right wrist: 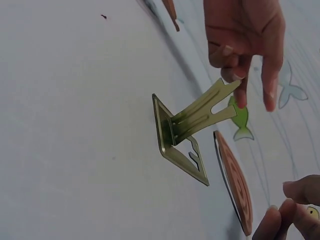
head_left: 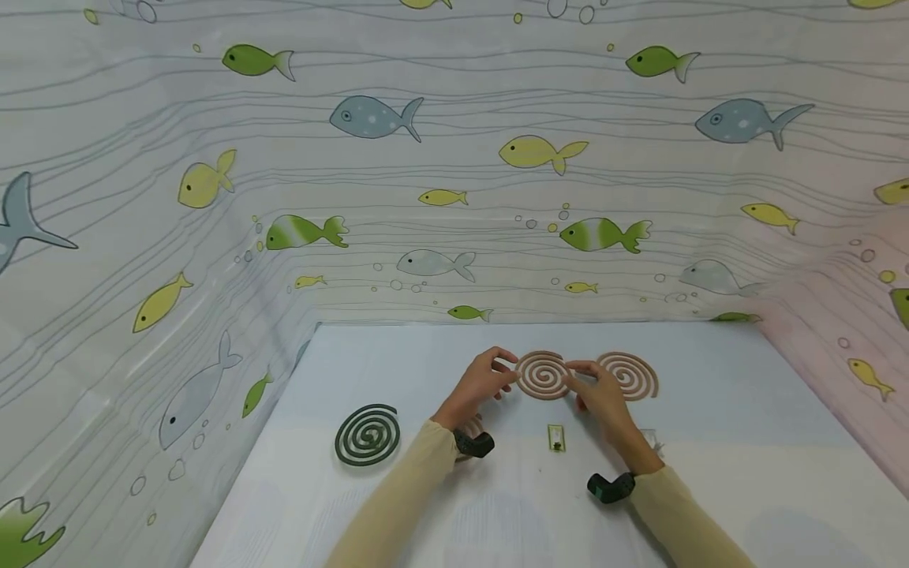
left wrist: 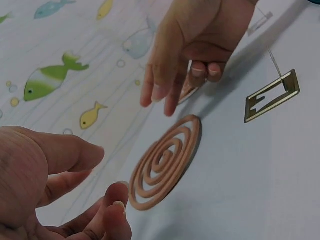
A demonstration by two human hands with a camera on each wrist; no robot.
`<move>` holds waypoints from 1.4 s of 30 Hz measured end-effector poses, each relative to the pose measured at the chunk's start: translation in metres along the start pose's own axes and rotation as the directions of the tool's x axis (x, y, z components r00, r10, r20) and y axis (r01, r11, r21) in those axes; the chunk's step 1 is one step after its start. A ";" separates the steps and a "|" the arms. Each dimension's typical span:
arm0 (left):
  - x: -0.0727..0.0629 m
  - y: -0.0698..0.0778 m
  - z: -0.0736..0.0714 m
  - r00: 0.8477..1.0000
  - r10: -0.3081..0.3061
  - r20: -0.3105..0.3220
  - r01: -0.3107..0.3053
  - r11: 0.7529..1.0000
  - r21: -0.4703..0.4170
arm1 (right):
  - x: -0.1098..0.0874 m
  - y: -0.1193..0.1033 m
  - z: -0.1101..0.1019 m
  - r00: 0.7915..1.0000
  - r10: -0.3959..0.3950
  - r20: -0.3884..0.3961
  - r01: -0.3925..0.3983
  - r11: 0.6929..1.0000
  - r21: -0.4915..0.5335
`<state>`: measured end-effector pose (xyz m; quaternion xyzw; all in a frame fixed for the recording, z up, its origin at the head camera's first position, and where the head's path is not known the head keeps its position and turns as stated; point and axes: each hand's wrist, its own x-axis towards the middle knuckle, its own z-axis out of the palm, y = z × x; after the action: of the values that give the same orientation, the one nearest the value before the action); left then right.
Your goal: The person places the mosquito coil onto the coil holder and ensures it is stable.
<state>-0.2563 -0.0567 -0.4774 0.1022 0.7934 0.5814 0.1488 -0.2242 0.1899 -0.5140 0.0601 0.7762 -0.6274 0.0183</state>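
A brown mosquito coil [head_left: 543,375] lies on the white table between my two hands. My left hand [head_left: 483,383] is at its left edge, with thumb and fingers apart in the left wrist view; the fingertips [left wrist: 118,192] are close to the rim, and I cannot tell if they touch. Loosely bent, my right hand [head_left: 602,394] hovers by the coil's right edge and pinches nothing. Nearer me stands a small metal coil stand [head_left: 556,438] with a forked prong [right wrist: 205,112] bent up from its rectangular base.
Another brown coil [head_left: 635,377] lies behind the right hand. A dark green coil [head_left: 367,435] is at the left. A third brown coil [head_left: 470,426] is mostly hidden under the left wrist. A second metal stand [head_left: 650,439] sits beside the right wrist. Fish-patterned walls [head_left: 454,229] surround the table.
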 end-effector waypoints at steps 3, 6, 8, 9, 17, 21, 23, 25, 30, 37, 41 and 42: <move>0.004 0.000 0.000 0.999 -0.028 -0.017 0.028 1.000 0.012 | 0.003 0.000 0.001 1.000 0.006 -0.003 -0.006 1.000 -0.017; 0.008 -0.001 0.001 0.998 -0.058 -0.034 0.058 0.998 0.018 | 0.006 0.000 0.002 1.000 0.021 -0.006 -0.021 0.999 -0.028; 0.011 -0.003 0.001 0.997 -0.071 -0.036 0.072 0.997 0.019 | 0.007 0.002 0.001 0.999 0.034 -0.007 -0.034 0.999 -0.035; 0.013 -0.004 0.002 0.997 -0.075 -0.037 0.075 0.997 0.017 | 0.007 0.002 0.001 0.999 0.041 -0.009 -0.041 0.999 -0.035; 0.021 -0.010 0.008 0.996 -0.083 -0.046 0.083 0.997 0.003 | 0.009 0.001 0.002 0.998 0.059 -0.012 -0.060 0.997 -0.052; 0.024 -0.014 0.012 0.995 -0.086 -0.055 0.087 0.996 0.007 | 0.009 0.001 0.002 0.998 0.065 -0.004 -0.065 0.997 -0.046; 0.025 -0.014 0.013 0.995 -0.080 -0.062 0.081 0.997 0.013 | 0.010 0.001 0.002 0.998 0.069 -0.003 -0.069 0.997 -0.037; 0.025 -0.014 0.014 0.995 -0.072 -0.062 0.073 0.997 0.023 | 0.010 0.002 0.002 0.998 0.068 -0.003 -0.068 0.997 -0.031; 0.026 -0.015 0.017 0.998 -0.053 -0.043 0.054 0.998 0.026 | 0.011 0.005 0.003 0.998 0.062 -0.016 -0.062 0.998 -0.030; 0.026 -0.017 0.018 0.999 -0.030 -0.039 0.031 0.999 0.009 | 0.013 0.008 0.005 0.999 0.040 0.013 -0.040 0.999 -0.001; 0.025 -0.018 0.019 0.999 -0.026 -0.042 0.026 1.000 0.008 | 0.015 0.007 0.004 0.995 0.094 0.019 -0.095 0.993 0.067; 0.025 -0.018 0.020 0.999 -0.025 -0.043 0.026 1.000 0.009 | 0.015 0.007 0.004 0.994 0.108 0.022 -0.110 0.990 0.088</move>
<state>-0.2720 -0.0360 -0.5029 0.0804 0.8002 0.5778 0.1388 -0.2386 0.1885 -0.5233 0.0979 0.7428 -0.6599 0.0563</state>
